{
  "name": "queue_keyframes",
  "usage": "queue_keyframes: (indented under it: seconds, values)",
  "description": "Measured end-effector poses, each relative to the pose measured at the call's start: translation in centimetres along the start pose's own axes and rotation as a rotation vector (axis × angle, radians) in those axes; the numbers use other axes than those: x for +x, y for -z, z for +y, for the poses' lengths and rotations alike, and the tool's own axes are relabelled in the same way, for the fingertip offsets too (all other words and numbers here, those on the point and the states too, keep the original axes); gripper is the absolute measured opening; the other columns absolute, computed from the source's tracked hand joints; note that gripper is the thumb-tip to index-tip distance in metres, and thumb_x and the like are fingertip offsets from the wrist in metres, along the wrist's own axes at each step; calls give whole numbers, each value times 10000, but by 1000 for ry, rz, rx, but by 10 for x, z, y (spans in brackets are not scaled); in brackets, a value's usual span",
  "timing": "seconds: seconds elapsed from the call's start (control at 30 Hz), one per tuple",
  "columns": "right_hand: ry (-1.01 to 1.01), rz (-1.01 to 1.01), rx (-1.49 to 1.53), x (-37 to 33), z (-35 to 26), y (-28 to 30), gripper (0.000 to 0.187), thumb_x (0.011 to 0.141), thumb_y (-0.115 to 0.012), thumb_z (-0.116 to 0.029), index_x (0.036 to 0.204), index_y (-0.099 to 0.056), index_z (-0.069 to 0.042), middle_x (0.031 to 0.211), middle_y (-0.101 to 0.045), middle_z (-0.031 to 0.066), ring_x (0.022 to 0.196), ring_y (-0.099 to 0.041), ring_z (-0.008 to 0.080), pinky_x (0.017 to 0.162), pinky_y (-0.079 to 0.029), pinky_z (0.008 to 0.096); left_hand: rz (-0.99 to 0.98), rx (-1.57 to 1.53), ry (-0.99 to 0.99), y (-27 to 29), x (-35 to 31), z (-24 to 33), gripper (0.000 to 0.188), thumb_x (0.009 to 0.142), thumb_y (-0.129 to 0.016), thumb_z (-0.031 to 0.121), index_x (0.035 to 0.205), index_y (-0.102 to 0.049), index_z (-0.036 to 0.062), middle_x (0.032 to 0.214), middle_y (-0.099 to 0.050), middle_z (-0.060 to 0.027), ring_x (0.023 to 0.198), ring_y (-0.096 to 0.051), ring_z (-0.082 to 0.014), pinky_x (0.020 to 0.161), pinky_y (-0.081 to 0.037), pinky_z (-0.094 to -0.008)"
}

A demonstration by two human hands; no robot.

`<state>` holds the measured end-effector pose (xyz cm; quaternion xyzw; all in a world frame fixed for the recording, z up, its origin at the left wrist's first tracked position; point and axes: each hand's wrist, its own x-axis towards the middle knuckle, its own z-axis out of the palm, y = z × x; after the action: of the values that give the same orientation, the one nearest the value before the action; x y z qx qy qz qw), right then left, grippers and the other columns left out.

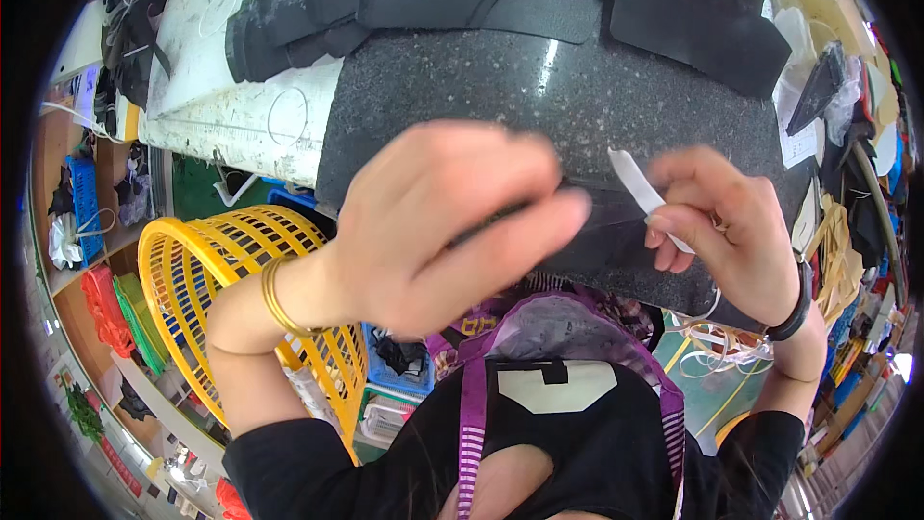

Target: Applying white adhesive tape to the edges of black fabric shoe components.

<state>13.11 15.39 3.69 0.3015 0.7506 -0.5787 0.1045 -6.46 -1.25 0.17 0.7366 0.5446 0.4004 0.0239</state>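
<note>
The right hand pinches a white strip above the near edge of the counter; the left hand, blurred, half curls, its hold unclear; black sheet pieces line the far edge.

Head-worn fisheye (wide) looks down; left hand, right hand close; worktop beyond.

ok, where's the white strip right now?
In the head view, right of centre: the white strip is held in the right hand, its upper end showing against the dark speckled tabletop.
</note>
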Motion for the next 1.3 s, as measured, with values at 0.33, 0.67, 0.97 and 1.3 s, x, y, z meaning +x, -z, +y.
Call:
queue_keyframes:
  seconds: [0.33, 0.67, 0.97, 1.3]
  values:
    - [-98, -207, -44, 31, 4, 5, 118, 858, -646, -54, 841, -647, 64, 654, -677, 111, 566, -674, 153, 512, -525, 257, -436, 363, -207, -25, -33, 10, 335, 787, -592, 163, 1084, -687, 41, 1171, -632, -95, 1074, -550, -223, 905, -470, -341]
    - [39, -139, -380, 26, 1, 5, 122, 819, -698, -67, 816, -620, 27, 667, -650, 112, 587, -659, 194, 533, -497, 305, -444, 260, -192, -29, -27, 4, 275, 841, -590, 171, 1041, -646, -10, 1156, -605, -125, 1185, -562, -258, 993, -464, -365]
    - [360, 6, 397, 0, 24, 8, 266, 746, -721, -31, 686, -462, -13, 892, -622, 176, 633, -595, 162, 503, -436, 286, -472, 216, -124, -28, -33, 12, 323, 827, -567, 81, 1119, -633, -38, 1189, -581, -160, 1182, -568, -335, 969, -502, -388]
    - [84, 171, -489, -21, 14, 16, 148, 753, -735, -84, 807, -624, -4, 684, -606, 92, 583, -591, 232, 546, -439, 313, -465, 195, -63, -35, -28, 18, 313, 837, -637, 233, 1029, -598, -12, 1351, -507, -183, 1248, -494, -352, 978, -488, -413]
